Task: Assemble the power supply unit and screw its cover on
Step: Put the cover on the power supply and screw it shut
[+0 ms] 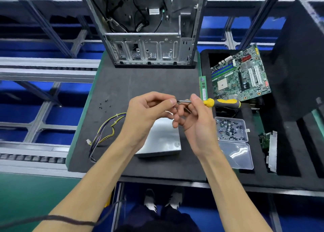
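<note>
My right grip (196,121) pinches yellow-black screwdriver (222,103); left grip (149,112) pinches its tip, above grey metal power supply box (163,140).

No readable text, brand or number is being shown. A pale label on the RAM stick (203,91), at 2 o'clock from the hands, and a white tag on the case cable (154,11), at 12 o'clock, are blurred.

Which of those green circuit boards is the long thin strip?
The memory stick, standing on edge beside the black tray; the motherboard is wide, the small card partly hidden.
</note>
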